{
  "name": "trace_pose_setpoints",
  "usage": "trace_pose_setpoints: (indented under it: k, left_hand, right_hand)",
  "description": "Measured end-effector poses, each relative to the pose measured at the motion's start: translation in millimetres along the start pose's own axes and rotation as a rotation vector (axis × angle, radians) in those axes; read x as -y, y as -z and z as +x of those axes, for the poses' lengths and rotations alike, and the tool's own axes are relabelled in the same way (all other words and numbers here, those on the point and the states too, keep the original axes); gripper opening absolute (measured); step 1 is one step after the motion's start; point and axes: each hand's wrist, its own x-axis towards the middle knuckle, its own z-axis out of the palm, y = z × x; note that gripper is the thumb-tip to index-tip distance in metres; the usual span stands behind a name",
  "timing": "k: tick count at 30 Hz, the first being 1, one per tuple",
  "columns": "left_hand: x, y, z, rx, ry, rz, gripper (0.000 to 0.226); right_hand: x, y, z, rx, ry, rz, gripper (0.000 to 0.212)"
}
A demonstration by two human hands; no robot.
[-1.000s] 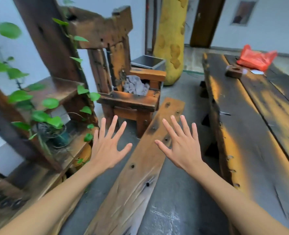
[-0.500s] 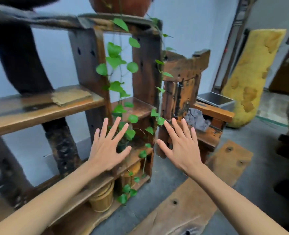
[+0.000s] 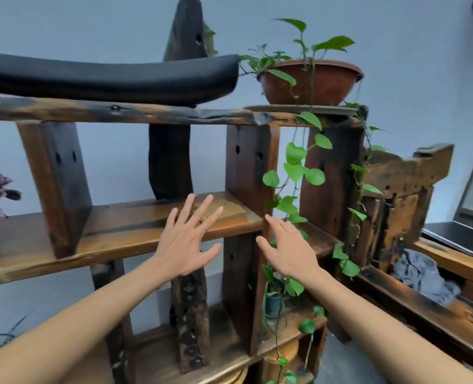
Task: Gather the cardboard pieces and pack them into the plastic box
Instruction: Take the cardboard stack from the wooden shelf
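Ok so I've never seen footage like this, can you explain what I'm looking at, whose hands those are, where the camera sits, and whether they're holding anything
There is no machine here. The picture comes from a wide-angle camera worn on a person's head, looking forward and down, so the two bare arms reaching in from the bottom are the wearer's own. The left hand and the right hand are both spread open with nothing in them. They reach toward a rough wooden shelf unit. On its middle board, just past the left fingertips, lies a flat tan cardboard piece, probably one of the pieces to gather. On top stand a brown plant pot with trailing green vines and a long black curved object. No plastic box is in view.
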Motion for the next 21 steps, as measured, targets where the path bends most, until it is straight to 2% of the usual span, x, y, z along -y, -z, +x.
trace_pose_setpoints:
  k: [3,5,7,9,12,16,21]
  left_hand:
    - [27.4,4.2,16.9,0.034,0.033,0.025,0.083]
    - [44.1,3.2,30.8,0.087,0.115,-0.028,0.084]
    - [58.2,2.3,46.9,0.165,0.286,-0.258,0.088]
    - [70.5,1.4,63.0,0.242,0.517,-0.596,0.092]
    - [80.4,-2.2,79.7,0.292,0.786,-0.935,0.084]
    - [81.2,-13.5,91.9,0.352,0.897,-1.207,0.062]
    - [74.1,-24.4,108.4,0.387,1.01,-1.479,0.072]
  right_hand:
    - [21.0,-9.5,44.7,0.089,0.002,0.07,0.069]
    - [30.7,-14.0,74.1,0.135,0.007,0.106,0.068]
    - [36.8,-18.8,102.3,0.169,-0.007,0.169,0.066]
    - [39.7,-25.6,127.8,0.182,-0.059,0.218,0.066]
    - [36.6,-38.4,160.7,0.16,-0.197,0.269,0.067]
    - [24.4,-58.9,187.7,0.131,-0.373,0.341,0.062]
    - [10.3,-74.4,206.9,0.101,-0.46,0.485,0.053]
